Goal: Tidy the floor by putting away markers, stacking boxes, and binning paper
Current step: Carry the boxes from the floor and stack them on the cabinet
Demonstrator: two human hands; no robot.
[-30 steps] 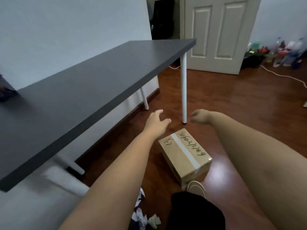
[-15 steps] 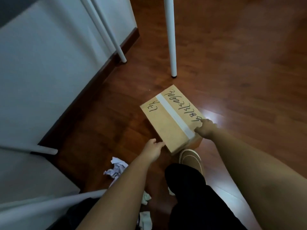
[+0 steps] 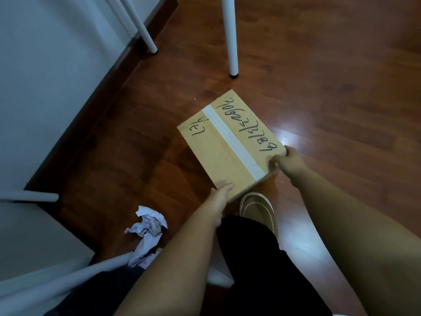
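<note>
Now both hands grip the cardboard box [image 3: 230, 142] — left hand [image 3: 219, 197] and right hand [image 3: 288, 161] fingers clamped on its near corners.

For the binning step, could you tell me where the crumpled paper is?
The crumpled paper lies on the floor at lower left, left of the left hand.

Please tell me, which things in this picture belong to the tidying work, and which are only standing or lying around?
Part of the job:
- cardboard box, gripped at its near corners by the left hand and right hand
- crumpled paper on the floor

Just there:
- white table legs
- shoe
- wall
</note>
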